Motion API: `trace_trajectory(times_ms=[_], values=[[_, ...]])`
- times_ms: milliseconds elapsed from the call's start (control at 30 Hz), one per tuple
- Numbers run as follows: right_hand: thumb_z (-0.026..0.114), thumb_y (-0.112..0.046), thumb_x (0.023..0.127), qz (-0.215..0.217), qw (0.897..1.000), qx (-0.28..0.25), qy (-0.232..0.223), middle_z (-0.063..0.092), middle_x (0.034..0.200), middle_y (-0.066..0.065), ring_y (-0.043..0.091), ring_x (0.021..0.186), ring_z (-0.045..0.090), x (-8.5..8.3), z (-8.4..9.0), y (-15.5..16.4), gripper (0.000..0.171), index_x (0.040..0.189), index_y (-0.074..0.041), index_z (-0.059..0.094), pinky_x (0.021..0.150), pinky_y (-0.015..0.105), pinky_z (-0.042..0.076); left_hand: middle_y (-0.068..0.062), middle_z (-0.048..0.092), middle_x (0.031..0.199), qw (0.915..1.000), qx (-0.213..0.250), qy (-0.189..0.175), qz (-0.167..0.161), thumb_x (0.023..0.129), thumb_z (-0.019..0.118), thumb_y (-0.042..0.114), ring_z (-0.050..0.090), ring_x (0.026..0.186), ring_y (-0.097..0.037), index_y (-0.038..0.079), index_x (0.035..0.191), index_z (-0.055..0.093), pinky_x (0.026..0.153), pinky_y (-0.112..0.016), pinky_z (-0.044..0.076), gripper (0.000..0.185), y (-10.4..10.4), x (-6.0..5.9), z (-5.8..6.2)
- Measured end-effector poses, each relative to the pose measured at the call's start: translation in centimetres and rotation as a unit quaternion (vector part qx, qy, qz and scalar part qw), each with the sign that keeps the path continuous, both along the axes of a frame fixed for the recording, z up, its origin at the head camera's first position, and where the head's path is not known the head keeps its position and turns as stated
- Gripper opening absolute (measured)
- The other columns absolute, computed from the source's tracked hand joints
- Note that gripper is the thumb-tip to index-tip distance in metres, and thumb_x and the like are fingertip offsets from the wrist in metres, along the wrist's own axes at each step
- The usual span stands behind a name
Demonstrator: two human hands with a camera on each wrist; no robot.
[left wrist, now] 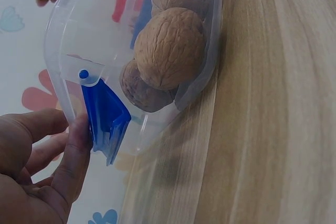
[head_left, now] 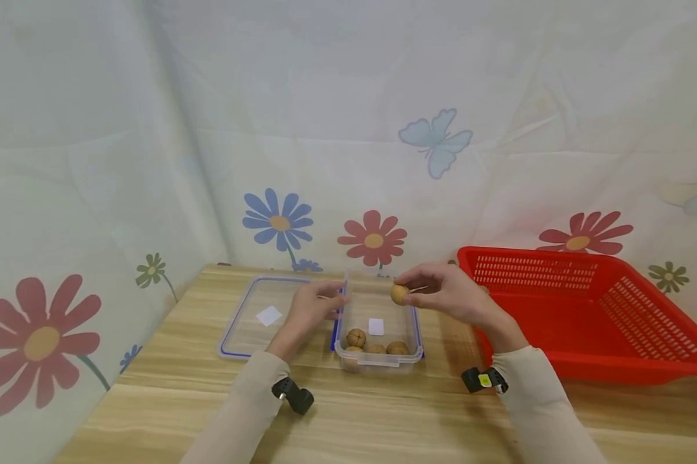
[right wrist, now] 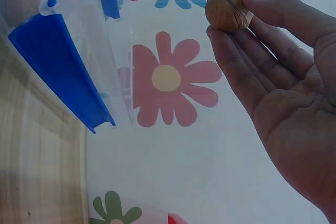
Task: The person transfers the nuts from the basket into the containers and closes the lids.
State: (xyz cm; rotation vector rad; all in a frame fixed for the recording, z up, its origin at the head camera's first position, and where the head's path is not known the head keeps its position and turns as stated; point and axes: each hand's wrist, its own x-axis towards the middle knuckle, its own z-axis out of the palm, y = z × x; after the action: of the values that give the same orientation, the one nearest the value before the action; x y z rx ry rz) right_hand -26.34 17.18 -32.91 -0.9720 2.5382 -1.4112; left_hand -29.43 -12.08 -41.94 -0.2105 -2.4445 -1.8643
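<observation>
Sleeves of mine reach over the table (head_left: 383,412). My right hand (head_left: 458,298) pinches a nut (head_left: 399,294) at my fingertips, up in the air over the far end of the box (head_left: 377,322). It is round, light brown and bumpy, with a thin line down its shell. My left hand (head_left: 310,309) grips the box's left edge, fingers curled by the blue clip (left wrist: 107,119). More nuts (head_left: 356,337) sit inside. Beside it lies the lid (head_left: 267,316).

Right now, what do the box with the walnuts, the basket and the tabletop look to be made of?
Box: clear glossy plastic, since the walnuts show through its wall, with blue plastic clips.
Basket: red molded plastic, by its slotted sides.
Tabletop: light wood grain, smooth; possibly a laminate.
</observation>
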Motion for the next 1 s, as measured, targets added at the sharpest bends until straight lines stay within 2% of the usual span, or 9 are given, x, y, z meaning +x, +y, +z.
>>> trace_trajectory(times_ms=[367,700,1000], values=[[0.078,-0.009,0.098,0.007,0.999,0.035,-0.012,0.075,0.120,0.008,0.028,0.110,0.072,-0.1,-1.9,-1.1,0.030,0.128,-0.004,0.074,0.097,0.039,0.063,-0.020,0.075,0.111,1.0000,-0.004,0.005,-0.003,0.096,0.077,0.004,0.076,0.080,-0.028,-0.004,0.133,0.070,0.072,-0.034,0.068,0.039,0.1,-0.1,-0.1],[0.080,-0.008,0.096,0.016,0.998,0.064,-0.007,0.076,0.114,0.004,0.022,0.102,0.072,-0.6,-3.4,-2.7,0.027,0.122,-0.005,0.076,0.095,0.036,0.063,-0.021,0.075,0.113,1.0000,-0.004,0.000,-0.001,0.097,0.077,0.005,0.077,0.082,-0.029,-0.003,0.134,0.070,0.074,-0.035,0.068,0.038,0.0,0.1,0.2],[0.082,-0.009,0.095,0.018,0.996,0.091,-0.005,0.076,0.109,-0.001,0.019,0.101,0.071,-0.8,-4.5,-3.4,0.023,0.117,-0.009,0.078,0.098,0.041,0.062,-0.020,0.075,0.113,1.0000,0.000,-0.006,0.000,0.097,0.076,0.005,0.077,0.083,-0.030,-0.003,0.134,0.070,0.074,-0.035,0.068,0.038,0.1,0.0,0.1]])
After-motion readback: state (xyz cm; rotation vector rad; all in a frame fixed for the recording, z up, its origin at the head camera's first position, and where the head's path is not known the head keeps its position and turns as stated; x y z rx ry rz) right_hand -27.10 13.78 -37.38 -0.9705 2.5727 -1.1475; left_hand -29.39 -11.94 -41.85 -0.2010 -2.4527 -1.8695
